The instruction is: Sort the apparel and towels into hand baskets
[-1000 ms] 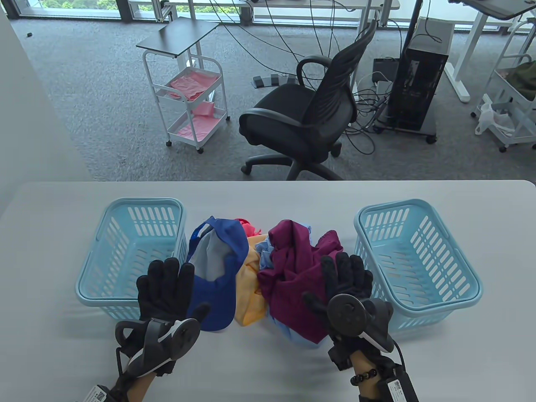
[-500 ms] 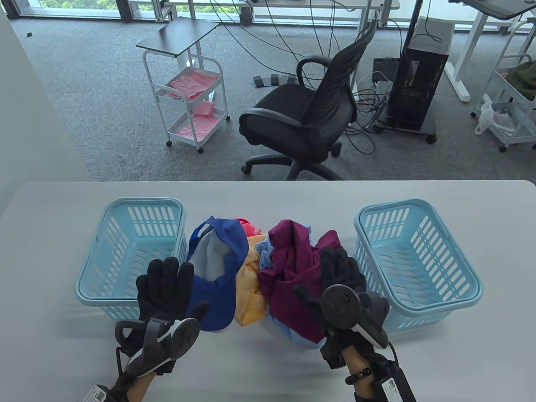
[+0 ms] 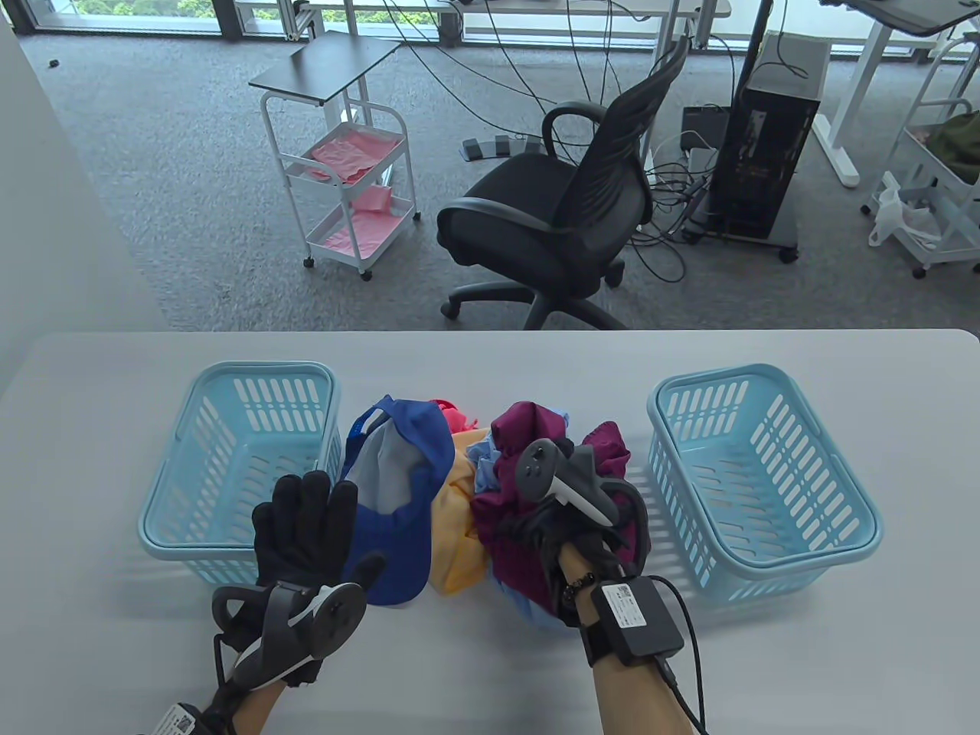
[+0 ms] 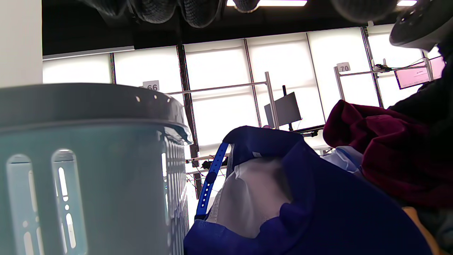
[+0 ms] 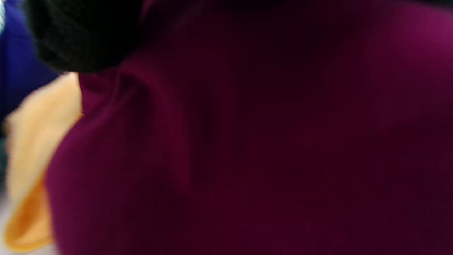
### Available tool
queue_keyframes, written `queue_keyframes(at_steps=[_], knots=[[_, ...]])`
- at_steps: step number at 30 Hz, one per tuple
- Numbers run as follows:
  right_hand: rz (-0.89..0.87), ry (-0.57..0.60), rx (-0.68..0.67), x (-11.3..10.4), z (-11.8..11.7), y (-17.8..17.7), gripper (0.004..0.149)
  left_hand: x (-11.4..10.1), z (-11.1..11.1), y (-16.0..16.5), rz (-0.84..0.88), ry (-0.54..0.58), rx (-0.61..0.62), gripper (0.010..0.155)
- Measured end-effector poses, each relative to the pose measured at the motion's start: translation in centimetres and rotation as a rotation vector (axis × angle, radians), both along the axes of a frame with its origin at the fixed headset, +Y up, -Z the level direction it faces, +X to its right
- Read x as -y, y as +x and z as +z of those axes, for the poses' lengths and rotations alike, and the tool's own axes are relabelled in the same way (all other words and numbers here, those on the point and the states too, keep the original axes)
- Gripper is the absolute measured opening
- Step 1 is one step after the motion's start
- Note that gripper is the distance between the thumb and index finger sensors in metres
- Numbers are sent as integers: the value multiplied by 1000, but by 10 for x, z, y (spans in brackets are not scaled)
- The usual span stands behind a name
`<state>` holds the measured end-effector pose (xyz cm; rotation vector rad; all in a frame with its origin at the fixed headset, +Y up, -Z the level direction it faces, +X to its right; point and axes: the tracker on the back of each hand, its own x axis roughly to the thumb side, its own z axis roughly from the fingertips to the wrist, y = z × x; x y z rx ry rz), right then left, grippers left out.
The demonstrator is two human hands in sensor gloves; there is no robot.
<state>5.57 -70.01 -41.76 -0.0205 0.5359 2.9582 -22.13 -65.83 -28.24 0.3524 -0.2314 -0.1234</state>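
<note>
**Right hand [image 3: 563, 528] on the maroon garment [image 3: 528, 452], mid-table pile.**
Whether its fingers grip cannot be told; the left hand [image 3: 306, 528] hovers open, near the blue cap [image 3: 409, 467]. Risk: tangled neighbours, such as the orange cloth [image 3: 455, 528], may be dragged along toward the right basket [image 3: 766, 475].

Both baskets – left basket [image 3: 230, 429], right basket [image 3: 766, 459] – look like smooth, slightly glossy pale-blue plastic with slotted walls. The maroon garment [image 3: 528, 475] is matt ribbed cloth – the blue cap [image 3: 413, 459] a smoother fabric. The tabletop [image 3: 490, 674] is smooth, matt grey.
</note>
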Motion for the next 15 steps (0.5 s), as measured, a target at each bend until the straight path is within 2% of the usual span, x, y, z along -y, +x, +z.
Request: queue_keyframes(at_steps=[4, 7, 11, 15], knots=[[50, 6, 27, 20, -11, -3, 118, 0, 0, 0, 3, 3, 4, 86], [78, 110, 43, 25, -14, -2, 104, 0, 0, 0, 6, 6, 9, 85], [55, 221, 76, 16, -13, 7, 78, 0, 1, 1, 6, 7, 15, 85], [9, 261, 100, -4, -8, 18, 66, 0, 2, 1, 7, 8, 16, 85]])
